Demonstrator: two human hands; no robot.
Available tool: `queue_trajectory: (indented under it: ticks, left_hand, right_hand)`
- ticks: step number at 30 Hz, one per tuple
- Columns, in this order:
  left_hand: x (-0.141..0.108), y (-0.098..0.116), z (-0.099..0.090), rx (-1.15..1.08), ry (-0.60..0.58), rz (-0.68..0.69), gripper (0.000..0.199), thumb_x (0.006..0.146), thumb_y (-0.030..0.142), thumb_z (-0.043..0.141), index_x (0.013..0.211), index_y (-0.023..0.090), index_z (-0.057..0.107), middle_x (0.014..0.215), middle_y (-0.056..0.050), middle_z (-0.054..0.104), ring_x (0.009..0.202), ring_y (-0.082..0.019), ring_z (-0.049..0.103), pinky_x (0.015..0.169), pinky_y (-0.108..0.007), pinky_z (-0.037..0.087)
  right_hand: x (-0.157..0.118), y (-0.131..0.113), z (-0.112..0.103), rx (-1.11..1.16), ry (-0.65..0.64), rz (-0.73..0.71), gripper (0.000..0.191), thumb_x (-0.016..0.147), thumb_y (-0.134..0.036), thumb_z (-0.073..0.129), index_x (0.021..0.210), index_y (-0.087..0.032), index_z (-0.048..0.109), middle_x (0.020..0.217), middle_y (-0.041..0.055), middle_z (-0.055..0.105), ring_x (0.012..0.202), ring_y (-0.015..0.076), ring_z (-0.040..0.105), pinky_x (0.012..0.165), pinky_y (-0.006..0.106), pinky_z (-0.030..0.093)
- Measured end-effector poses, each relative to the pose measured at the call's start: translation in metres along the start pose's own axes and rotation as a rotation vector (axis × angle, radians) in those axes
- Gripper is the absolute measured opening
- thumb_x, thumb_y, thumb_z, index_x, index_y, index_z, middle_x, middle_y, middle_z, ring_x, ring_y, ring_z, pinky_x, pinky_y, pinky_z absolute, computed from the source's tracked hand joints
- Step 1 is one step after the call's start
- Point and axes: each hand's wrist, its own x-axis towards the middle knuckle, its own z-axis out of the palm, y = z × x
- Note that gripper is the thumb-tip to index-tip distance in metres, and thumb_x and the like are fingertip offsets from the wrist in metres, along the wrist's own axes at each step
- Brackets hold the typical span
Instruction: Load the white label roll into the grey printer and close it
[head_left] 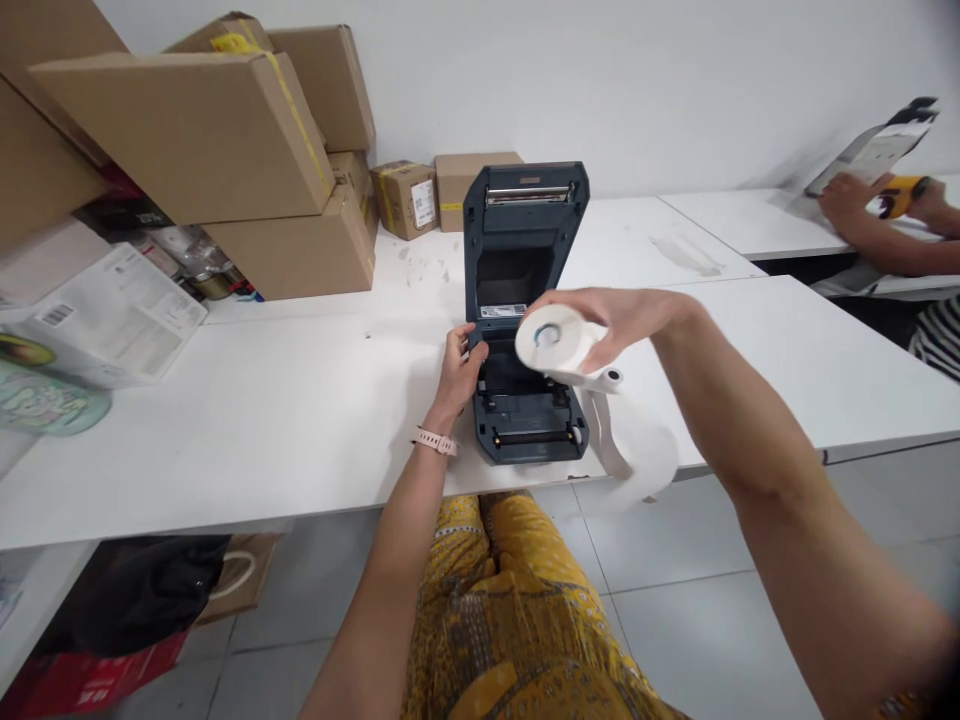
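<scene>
A dark blue label printer (pixel 525 215) stands on the white table with its lid tipped up and its inside exposed. My left hand (pixel 459 375) grips the left side wall of the printer's base, thumb inside the edge. In my right hand (pixel 611 320) is a roll of white labels (pixel 551 340), held above the right part of the printer's bay with its core facing me. A loose strip of label paper (pixel 611 440) trails from the roll past the table's front edge. Beside the roll a small white spindle (pixel 612 379) shows at the printer's right side.
Cardboard boxes (pixel 195 140) are stacked at the back left, with a smaller taped box (pixel 405 200) by the wall. A white carton (pixel 112 310) and a green cylinder (pixel 56 400) stand at far left. At far right, another person's hands (pixel 855 205) hold a yellow tool (pixel 900 195).
</scene>
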Motion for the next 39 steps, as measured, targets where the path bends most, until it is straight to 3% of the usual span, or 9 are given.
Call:
queue_trajectory:
  ticks: [5,9,12,17,25,29,32,36,39]
  left_hand:
    - [-0.002,0.003,0.001,0.029,0.021,0.024,0.043,0.093,0.035,0.061,0.133,0.022,0.053,0.144,-0.013,0.061,0.139,-0.026,0.056,0.116,-0.040,0.044]
    - [-0.001,0.003,0.001,0.029,0.020,0.024,0.044,0.093,0.036,0.061,0.134,0.021,0.053,0.143,-0.014,0.062,0.136,-0.025,0.058,0.114,-0.040,0.046]
    - [-0.001,0.002,0.000,0.035,0.016,0.009,0.046,0.093,0.037,0.061,0.135,0.021,0.052,0.145,-0.014,0.060,0.135,-0.024,0.059,0.113,-0.039,0.047]
    - [0.000,0.002,0.000,0.058,0.019,0.033,0.045,0.093,0.035,0.060,0.134,0.021,0.053,0.139,-0.013,0.064,0.135,-0.024,0.058,0.111,-0.037,0.048]
    - [0.002,0.000,-0.001,0.053,0.012,0.028,0.045,0.092,0.035,0.063,0.133,0.021,0.055,0.141,-0.012,0.064,0.126,-0.023,0.063,0.109,-0.038,0.049]
    - [0.003,-0.002,-0.002,0.064,0.015,0.043,0.044,0.093,0.036,0.062,0.133,0.022,0.056,0.140,-0.012,0.065,0.125,-0.023,0.063,0.108,-0.037,0.049]
    - [0.003,-0.004,-0.001,0.067,0.010,0.054,0.044,0.093,0.037,0.062,0.134,0.022,0.056,0.134,-0.011,0.067,0.121,-0.022,0.065,0.105,-0.036,0.051]
    - [0.002,-0.004,0.000,0.053,0.015,0.052,0.043,0.092,0.036,0.062,0.132,0.021,0.057,0.132,-0.011,0.068,0.117,-0.022,0.066,0.104,-0.036,0.051]
    - [0.002,-0.003,0.000,0.046,0.027,0.052,0.042,0.092,0.035,0.062,0.131,0.021,0.058,0.133,-0.011,0.068,0.117,-0.022,0.066,0.105,-0.037,0.051]
  right_hand:
    - [-0.049,0.019,-0.018,0.051,0.365,0.106,0.084,0.068,-0.049,0.086,0.145,-0.029,0.057,0.150,0.0097,0.061,0.110,0.0262,0.071,0.077,0.035,0.060]
    - [-0.055,0.047,-0.010,0.068,0.457,0.205,0.077,0.064,-0.043,0.085,0.135,-0.025,0.062,0.143,0.0103,0.064,0.114,0.0304,0.067,0.077,0.035,0.060]
    - [-0.049,0.065,0.000,0.132,0.472,0.324,0.074,0.060,-0.036,0.086,0.129,-0.023,0.063,0.130,0.0092,0.069,0.110,0.0315,0.067,0.083,0.038,0.060]
    - [-0.036,0.084,0.015,0.108,0.433,0.422,0.068,0.062,-0.027,0.083,0.126,-0.021,0.060,0.125,0.0106,0.069,0.110,0.0318,0.066,0.089,0.041,0.058]
    - [-0.022,0.100,0.038,0.148,0.367,0.461,0.080,0.059,-0.037,0.088,0.130,-0.022,0.055,0.131,0.0123,0.065,0.121,0.0365,0.063,0.108,0.056,0.053]
    - [-0.050,0.103,0.036,0.285,0.355,0.444,0.096,0.070,-0.044,0.088,0.154,-0.028,0.045,0.151,0.0146,0.059,0.139,0.0387,0.056,0.119,0.059,0.044]
    - [-0.088,0.108,0.037,0.452,0.440,0.427,0.080,0.082,-0.050,0.080,0.153,-0.031,0.051,0.157,0.0138,0.057,0.146,0.0369,0.052,0.122,0.059,0.041]
    - [-0.116,0.112,0.061,0.490,0.386,0.397,0.057,0.077,-0.048,0.085,0.128,-0.027,0.072,0.147,0.0126,0.066,0.136,0.0325,0.061,0.115,0.054,0.048]
    - [-0.108,0.109,0.087,0.470,0.367,0.389,0.052,0.075,-0.049,0.086,0.120,-0.024,0.075,0.126,0.0089,0.076,0.105,0.0232,0.070,0.096,0.043,0.057]
